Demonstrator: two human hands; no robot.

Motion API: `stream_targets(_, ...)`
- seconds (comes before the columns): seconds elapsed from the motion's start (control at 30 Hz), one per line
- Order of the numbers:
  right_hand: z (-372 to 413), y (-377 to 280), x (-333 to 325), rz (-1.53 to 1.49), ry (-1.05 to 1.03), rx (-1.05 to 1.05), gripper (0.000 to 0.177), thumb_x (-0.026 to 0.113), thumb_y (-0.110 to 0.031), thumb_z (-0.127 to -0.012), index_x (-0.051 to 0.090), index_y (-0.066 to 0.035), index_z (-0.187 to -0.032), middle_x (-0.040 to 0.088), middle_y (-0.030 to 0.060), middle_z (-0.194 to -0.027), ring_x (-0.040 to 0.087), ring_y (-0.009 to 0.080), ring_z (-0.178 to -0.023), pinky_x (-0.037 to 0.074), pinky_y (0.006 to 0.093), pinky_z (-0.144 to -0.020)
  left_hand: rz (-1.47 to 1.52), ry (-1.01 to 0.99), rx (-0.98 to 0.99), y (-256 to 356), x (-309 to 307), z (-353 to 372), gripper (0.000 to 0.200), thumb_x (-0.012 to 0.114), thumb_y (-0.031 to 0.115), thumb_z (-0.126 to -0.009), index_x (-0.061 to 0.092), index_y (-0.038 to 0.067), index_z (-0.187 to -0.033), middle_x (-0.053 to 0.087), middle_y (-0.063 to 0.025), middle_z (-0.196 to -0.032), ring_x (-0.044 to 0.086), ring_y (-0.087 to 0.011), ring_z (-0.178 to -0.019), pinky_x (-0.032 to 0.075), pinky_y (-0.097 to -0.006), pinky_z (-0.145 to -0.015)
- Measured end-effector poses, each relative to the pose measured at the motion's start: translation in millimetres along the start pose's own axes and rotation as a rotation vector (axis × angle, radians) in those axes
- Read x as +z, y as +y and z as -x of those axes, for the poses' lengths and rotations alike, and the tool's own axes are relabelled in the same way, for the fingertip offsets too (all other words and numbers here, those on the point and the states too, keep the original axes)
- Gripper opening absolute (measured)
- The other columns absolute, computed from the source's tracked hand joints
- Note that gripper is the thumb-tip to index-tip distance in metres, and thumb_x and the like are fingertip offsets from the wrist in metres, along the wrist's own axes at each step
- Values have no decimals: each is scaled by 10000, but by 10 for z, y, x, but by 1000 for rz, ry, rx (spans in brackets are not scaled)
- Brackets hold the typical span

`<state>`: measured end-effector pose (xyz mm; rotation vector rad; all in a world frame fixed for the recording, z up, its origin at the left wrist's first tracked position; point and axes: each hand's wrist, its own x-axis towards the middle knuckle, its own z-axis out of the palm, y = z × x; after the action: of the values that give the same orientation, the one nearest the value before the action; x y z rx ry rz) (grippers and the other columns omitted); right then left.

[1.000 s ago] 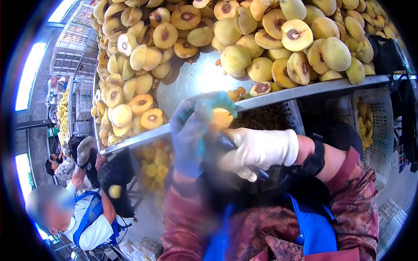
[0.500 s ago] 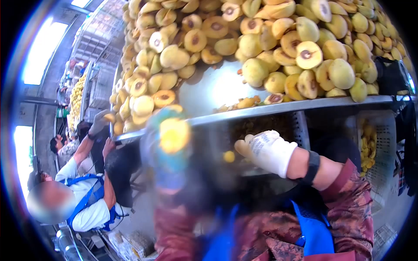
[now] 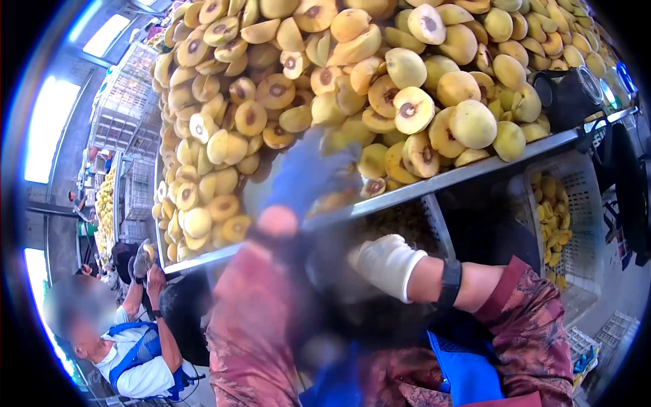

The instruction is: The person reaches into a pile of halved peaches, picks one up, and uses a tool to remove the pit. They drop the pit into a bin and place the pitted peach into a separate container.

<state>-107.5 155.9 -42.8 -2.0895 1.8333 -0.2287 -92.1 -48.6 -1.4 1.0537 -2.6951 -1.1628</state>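
My left hand [image 3: 305,173], in a blue glove, is over the metal table [image 3: 268,186] beside a heap of halved yellow peaches [image 3: 251,119]. It is smeared by motion, so whether its fingers hold a peach cannot be told. Below the table's front rim, my right hand [image 3: 386,263], in a white glove, is closed with its fingers curled. What it grips, if anything, is hidden in blur. Many peach halves lie cut side up, showing brown pit hollows.
A white plastic crate [image 3: 573,224] with yellow peach pieces stands below the table at right. A black object with a round lens-like end [image 3: 569,95] rests at the table's right corner. At left, another person [image 3: 139,346] in a blue apron works with peaches.
My left hand has moved from in front of the rim, where it held a yellow peach piece, up and over the table to the pile. My right hand has shifted slightly down and left.
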Motion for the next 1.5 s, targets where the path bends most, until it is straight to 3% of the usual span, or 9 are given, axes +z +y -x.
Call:
stream_targets(0.07,27,25,-5,50,38,-16,136,645,-130,-729,605,-88,-851,631,75,-705,670,229,-631,484,352,-464,-460,-46,-56,266,148,-164,624,719,323,-787,491,-17,-1258,655,-154,-1044,657,-201,-908,524,-344,-715)
stream_targets(0.17,23,17,3,-102,-20,91,150,601,-185,-805,629,-67,-894,648,109,-777,673,256,-709,506,369,-558,-270,-60,-48,261,83,-111,542,673,325,-837,522,-23,-1225,653,-166,-1091,666,-246,-953,537,-363,-787)
stream_targets(0.27,21,118,-197,-407,-41,35,176,599,-228,-827,601,-72,-910,657,121,-742,669,274,-642,491,405,-508,736,11,309,-779,-30,-57,506,622,357,-890,545,-27,-1210,648,-169,-1119,656,-291,-974,540,-415,-850)
stream_targets(0.4,-118,90,-500,-702,78,54,292,600,-213,-845,531,-21,-1054,617,220,-803,614,439,-786,484,480,-695,1609,103,-87,-203,-139,703,636,535,548,-901,557,-16,-1193,664,-171,-1049,660,-324,-897,553,-474,-803)
stream_targets(0.47,-245,24,-381,-794,385,13,278,595,-203,-864,518,48,-957,616,245,-825,611,422,-808,483,464,-725,1608,201,-141,-275,-85,847,686,485,613,-900,556,-6,-1189,668,-161,-982,659,-304,-797,562,-448,-744)
stream_targets(0.87,-532,-96,-255,-728,387,191,319,582,-155,-858,443,53,-1056,588,269,-770,595,440,-780,472,480,-671,962,496,213,-241,183,1095,393,466,247,-1002,485,-40,-1269,590,-156,-1166,579,-224,-1017,488,-339,-890)
stream_targets(1.07,-552,-117,-75,-692,509,157,348,580,-138,-850,442,68,-1095,592,244,-756,599,428,-744,470,477,-642,488,556,283,-361,243,1090,562,373,437,-1016,406,1,-1369,549,-156,-1233,567,-282,-1116,470,-422,-980)
stream_targets(1.17,-536,-158,-72,-753,535,122,342,579,-137,-850,444,69,-1088,595,243,-757,601,423,-737,467,480,-632,735,519,231,-375,275,1105,571,365,453,-1016,401,9,-1374,551,-150,-1217,565,-278,-1116,469,-422,-984)
stream_targets(1.5,-363,-207,-207,-996,146,193,444,598,-206,-853,434,78,-1153,608,280,-820,615,443,-810,494,479,-701,572,398,283,-473,225,1145,573,406,439,-1002,438,-31,-1329,577,-204,-1211,610,-311,-1055,518,-435,-910)
